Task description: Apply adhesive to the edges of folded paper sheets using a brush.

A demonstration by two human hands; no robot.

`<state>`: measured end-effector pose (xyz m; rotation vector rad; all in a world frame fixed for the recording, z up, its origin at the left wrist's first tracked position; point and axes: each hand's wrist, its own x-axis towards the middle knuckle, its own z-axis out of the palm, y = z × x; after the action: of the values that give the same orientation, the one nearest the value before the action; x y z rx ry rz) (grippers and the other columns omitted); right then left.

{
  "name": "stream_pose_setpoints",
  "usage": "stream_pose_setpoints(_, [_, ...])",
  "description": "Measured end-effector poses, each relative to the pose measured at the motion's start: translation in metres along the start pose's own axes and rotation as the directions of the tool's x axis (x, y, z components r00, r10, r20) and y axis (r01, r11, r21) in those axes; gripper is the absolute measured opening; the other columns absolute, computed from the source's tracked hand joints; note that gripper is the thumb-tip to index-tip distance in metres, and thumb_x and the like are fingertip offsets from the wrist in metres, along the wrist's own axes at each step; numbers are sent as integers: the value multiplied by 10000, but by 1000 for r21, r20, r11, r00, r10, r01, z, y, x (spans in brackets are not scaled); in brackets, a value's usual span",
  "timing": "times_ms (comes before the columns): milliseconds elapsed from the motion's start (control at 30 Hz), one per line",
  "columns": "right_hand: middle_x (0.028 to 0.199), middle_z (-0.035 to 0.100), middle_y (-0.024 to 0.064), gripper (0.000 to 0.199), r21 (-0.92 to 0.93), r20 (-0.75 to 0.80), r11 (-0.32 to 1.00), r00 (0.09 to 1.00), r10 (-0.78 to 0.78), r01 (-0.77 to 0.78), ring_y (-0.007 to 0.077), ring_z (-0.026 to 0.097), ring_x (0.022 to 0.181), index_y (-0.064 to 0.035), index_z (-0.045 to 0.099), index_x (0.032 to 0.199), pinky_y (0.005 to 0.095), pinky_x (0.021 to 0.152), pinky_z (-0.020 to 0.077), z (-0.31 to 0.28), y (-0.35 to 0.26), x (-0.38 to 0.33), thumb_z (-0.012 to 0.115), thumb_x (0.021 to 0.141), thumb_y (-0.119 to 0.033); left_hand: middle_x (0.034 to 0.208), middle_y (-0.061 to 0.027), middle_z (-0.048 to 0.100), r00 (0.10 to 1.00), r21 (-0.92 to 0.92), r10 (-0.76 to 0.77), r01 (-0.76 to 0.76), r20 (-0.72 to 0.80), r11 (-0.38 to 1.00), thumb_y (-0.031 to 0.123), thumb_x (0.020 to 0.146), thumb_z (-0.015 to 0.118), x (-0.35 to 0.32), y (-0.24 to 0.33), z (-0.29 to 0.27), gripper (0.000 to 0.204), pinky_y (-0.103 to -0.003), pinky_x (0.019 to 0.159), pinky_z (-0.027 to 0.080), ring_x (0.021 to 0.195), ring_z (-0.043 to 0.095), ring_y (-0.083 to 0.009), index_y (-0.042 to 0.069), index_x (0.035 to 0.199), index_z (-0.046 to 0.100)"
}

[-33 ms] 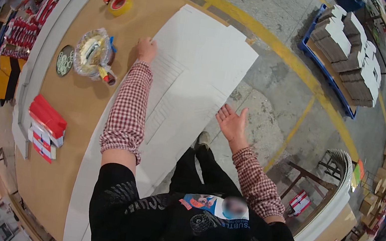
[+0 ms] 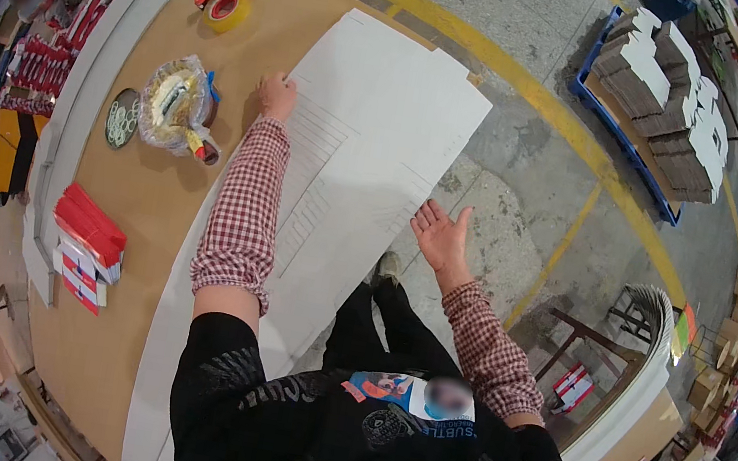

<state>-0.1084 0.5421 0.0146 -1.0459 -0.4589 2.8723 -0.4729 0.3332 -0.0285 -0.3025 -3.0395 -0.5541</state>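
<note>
A large white cardboard sheet (image 2: pixel 391 89) with fine slanting lines lies across the table and juts past its right edge. My left hand (image 2: pixel 277 97) is at the sheet's left edge, fingers curled in and closed on it. Beyond the sheet's right edge, my right hand (image 2: pixel 442 237) is palm up with thumb and fingers apart. Its fingertips are close to that edge; whether they touch it I cannot tell. To the left of my left hand are a plastic-lined tub (image 2: pixel 173 103) with a brush-like tool (image 2: pixel 201 147) and a yellow tape roll in a red dispenser (image 2: pixel 226 8).
The brown table (image 2: pixel 107 363) also bears a dish of pale rings (image 2: pixel 122 118) and red-and-white folded cartons (image 2: pixel 88 234). Flat cardboard stacks sit on a blue pallet (image 2: pixel 627 156) at far right. A curved white stack (image 2: pixel 643 390) stands right of me. Other people work at the edges.
</note>
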Motion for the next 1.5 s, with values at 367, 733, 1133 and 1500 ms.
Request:
stream_pose_setpoints(367, [1544, 32, 185, 1023, -39, 75, 999, 997, 15, -12, 300, 73, 1426, 60, -6, 1449, 399, 1157, 65, 4, -3, 0, 231, 859, -742, 985, -172, 610, 999, -112, -7, 4, -32, 994, 225, 793, 639, 0, 6, 1, 241, -445, 920, 390, 1035, 528, -332, 30, 935, 635])
stream_pose_setpoints(733, [1529, 113, 182, 899, -210, -99, 975, 990, -96, 74, 306, 121, 1410, 46, 108, 1455, 408, 1162, 112, 4, -9, 10, 253, 917, -660, 1244, -189, 474, 837, -542, -77, -278, -542, 793, 55, 745, 628, -157, 66, -10, 457, -459, 1057, 312, 1205, 411, -387, 29, 1191, 531])
stream_pose_setpoints(1133, [1545, -44, 171, 1003, -445, -242, 891, 946, -217, 90, 311, 5, 1432, 12, -63, 1459, 403, 1166, 35, -36, -36, -2, 303, 872, -714, 1153, -159, 532, 685, -894, -675, -75, 276, -442, 438, 983, 396, -226, -81, -92, 522, -376, 940, 439, 1047, 546, -255, 4, 1274, 410])
stream_pose_setpoints(1500, [1563, 63, 98, 1040, -409, -432, 903, 843, -321, 134, 304, 76, 1432, -126, 48, 1496, 478, 1135, 96, -153, -69, -79, 335, 771, -813, 924, -86, 636, 843, -620, -133, 268, 522, -737, 547, 956, 352, -75, -60, -44, 521, -356, 636, 500, 793, 604, -182, 85, 1061, 570])
